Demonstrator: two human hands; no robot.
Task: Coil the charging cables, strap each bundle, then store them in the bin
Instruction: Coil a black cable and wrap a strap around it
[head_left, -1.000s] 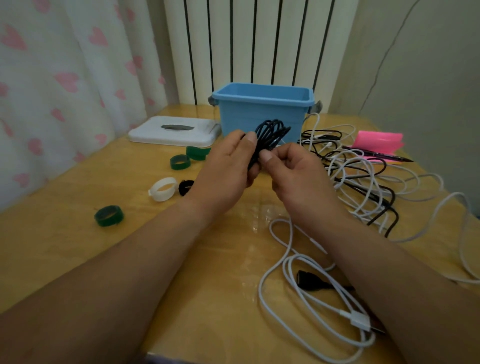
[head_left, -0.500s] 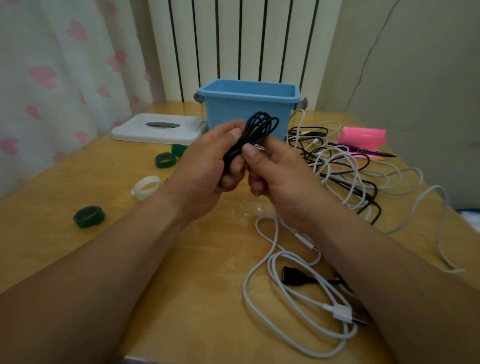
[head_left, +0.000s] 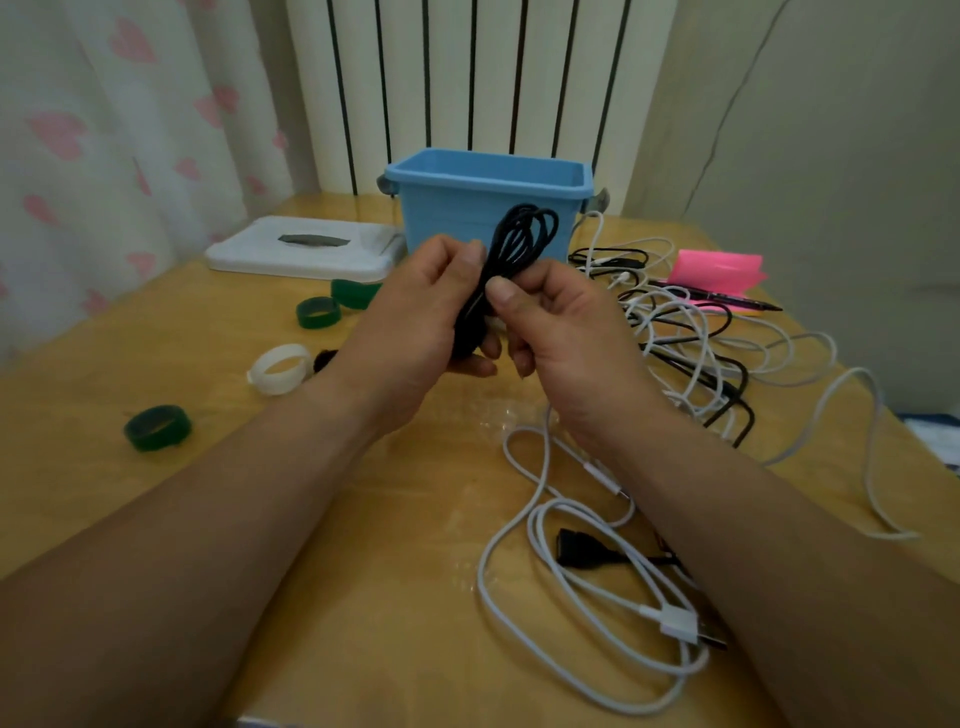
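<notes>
Nearest, a loose white cable (head_left: 571, 577) sprawls over the surface (head_left: 363, 597) beside the right forearm, with a small black plug (head_left: 576, 552) lying inside its loops. Above the surface and further out, both hands hold the black coil (head_left: 524, 234) up in front of the bin. The left hand (head_left: 415, 332) has its fingers wrapped round the coil's lower end. The right hand (head_left: 566, 332) pinches the strands at their waist between thumb and fingers. The upper loops fan out free above them, and no strap shows on the coil. The coil looks light, limp and springy, so its loops would likely spread if the pinch eased. The narrow middle is the best place to hold it, and to bind it. To the left lie the straps: a green ring (head_left: 157, 427), a white ring (head_left: 279, 369) and two more green ones (head_left: 318, 313), all apart from the hands. To the right sits a tangle (head_left: 691, 353) of white and black cables. Behind stands the open blue bin (head_left: 457, 223), with its white lid (head_left: 301, 254) flat just beside it on the left.
</notes>
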